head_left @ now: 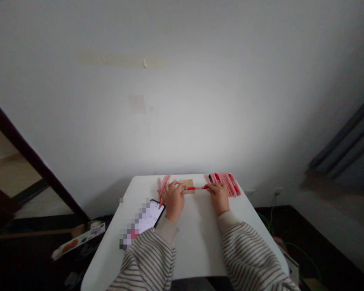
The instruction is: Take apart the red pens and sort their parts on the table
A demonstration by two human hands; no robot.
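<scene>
A red pen [195,188] lies level, spanning the gap between my two hands. My left hand [174,199] is closed in a pinch at its left end, beside a few pink pens [164,184]. At the other end, the fingers of my right hand [218,196] are closed on the pen. Just behind the pen is a flat brown piece [187,182], which looks like card or paper, partly covered by my left fingers. Close to my right hand, several pink and red pens [230,184] lie side by side.
A phone with a lit screen [150,216] lies left of my left wrist. The white table [197,238] backs onto a pale wall [182,121]. A wall socket [278,191] with a cable is at the right, and a long box [79,241] is low at the left.
</scene>
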